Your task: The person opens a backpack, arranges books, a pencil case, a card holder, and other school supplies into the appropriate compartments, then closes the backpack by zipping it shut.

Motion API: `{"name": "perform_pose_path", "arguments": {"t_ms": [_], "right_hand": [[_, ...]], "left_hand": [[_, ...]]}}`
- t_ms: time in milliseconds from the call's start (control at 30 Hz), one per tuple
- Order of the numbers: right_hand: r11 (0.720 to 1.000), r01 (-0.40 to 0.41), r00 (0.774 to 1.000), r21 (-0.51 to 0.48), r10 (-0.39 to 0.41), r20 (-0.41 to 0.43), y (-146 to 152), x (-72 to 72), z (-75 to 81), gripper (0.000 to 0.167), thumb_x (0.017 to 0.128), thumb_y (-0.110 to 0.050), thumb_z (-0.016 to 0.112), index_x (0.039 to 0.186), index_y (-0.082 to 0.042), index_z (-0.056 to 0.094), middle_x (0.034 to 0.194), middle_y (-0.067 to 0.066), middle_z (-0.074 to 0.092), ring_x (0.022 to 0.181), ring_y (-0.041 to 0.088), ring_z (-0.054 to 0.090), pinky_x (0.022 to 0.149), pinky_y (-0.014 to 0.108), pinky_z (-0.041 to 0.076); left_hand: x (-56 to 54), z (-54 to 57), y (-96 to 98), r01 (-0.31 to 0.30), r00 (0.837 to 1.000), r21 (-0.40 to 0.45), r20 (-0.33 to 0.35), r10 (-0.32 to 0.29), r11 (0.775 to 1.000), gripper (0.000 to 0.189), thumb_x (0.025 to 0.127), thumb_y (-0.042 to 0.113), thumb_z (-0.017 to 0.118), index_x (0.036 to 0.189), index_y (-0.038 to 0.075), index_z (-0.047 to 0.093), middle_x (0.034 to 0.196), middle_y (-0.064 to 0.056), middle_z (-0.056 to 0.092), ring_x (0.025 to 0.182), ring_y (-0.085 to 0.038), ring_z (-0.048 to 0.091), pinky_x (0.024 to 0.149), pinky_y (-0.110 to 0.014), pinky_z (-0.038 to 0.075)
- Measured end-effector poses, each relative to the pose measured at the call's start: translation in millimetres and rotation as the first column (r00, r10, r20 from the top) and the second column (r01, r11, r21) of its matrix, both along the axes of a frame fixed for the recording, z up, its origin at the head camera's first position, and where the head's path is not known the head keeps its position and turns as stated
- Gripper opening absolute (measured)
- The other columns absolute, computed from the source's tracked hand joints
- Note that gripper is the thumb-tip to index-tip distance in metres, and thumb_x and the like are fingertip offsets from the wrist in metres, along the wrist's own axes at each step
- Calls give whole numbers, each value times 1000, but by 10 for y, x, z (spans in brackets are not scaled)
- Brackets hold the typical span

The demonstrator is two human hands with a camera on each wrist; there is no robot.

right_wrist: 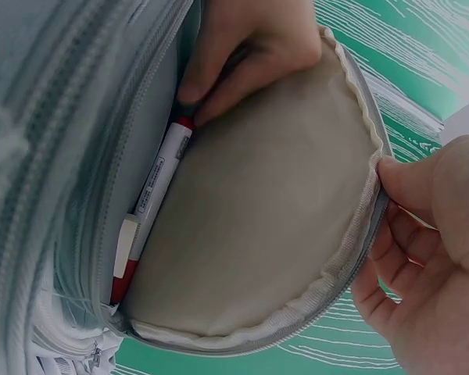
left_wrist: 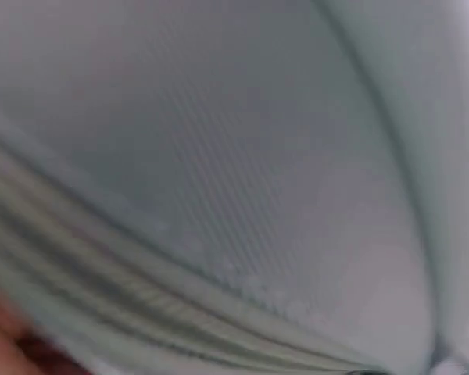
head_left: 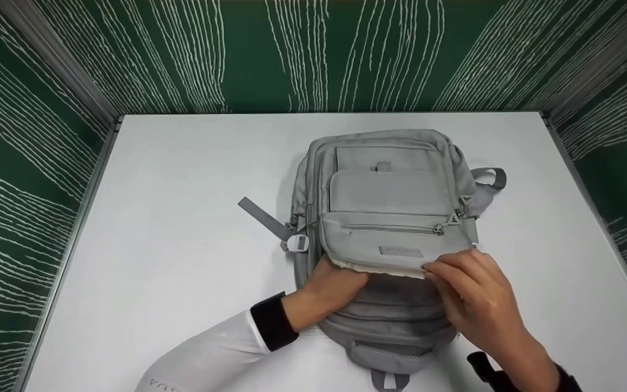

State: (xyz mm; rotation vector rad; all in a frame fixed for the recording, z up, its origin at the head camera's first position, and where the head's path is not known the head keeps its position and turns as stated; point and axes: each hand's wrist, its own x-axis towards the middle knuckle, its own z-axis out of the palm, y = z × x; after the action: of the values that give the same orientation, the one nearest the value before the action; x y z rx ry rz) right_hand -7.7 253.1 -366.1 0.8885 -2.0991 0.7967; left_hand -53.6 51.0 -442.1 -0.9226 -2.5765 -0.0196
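A grey backpack (head_left: 389, 190) lies on the white table, its front pocket unzipped. My right hand (head_left: 482, 299) pinches the edge of the pocket flap (right_wrist: 250, 219) between thumb and fingers and holds it away from the bag. Inside the pocket, seen in the right wrist view, is a white marker (right_wrist: 158, 183) with red ends. My left hand (right_wrist: 254, 47) reaches into the pocket and pinches the marker's upper red end. A small whitish block (right_wrist: 126, 238) lies against the marker's lower part. In the head view the flap hides the left fingertips.
The white table (head_left: 183, 190) extends around the bag, bounded by green walls (head_left: 248, 54) with white streaks. A loose strap (head_left: 262, 216) with a white buckle (head_left: 297, 243) sticks out at the bag's left. Another strap (head_left: 490, 177) loops out on the right.
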Motion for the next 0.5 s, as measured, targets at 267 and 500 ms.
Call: {"name": "perform_pose_path", "arguments": {"t_ms": [267,500], "right_hand": [[1000,-17,1000,-2,17,-4,2,25,-46,18,86,-15,56,83,-3,69,79,3,61,66,21,49,60,30,32],[1000,-14,1000,-6,14,-1,-25,55,-63,17,85,-16,57,82,-3,68,79,2,61,66,21,49,59,29,31]], "left_hand": [[3,-165,-539,383,901,447,-374,-220,808,22,58,3,43,44,15,31,46,4,29,43,-15,28,43,-28,26],[-270,-97,-845,-42,999,648,6,50,760,18,70,3,50,82,2,63,85,-5,58,78,-18,50,70,-28,41]]}}
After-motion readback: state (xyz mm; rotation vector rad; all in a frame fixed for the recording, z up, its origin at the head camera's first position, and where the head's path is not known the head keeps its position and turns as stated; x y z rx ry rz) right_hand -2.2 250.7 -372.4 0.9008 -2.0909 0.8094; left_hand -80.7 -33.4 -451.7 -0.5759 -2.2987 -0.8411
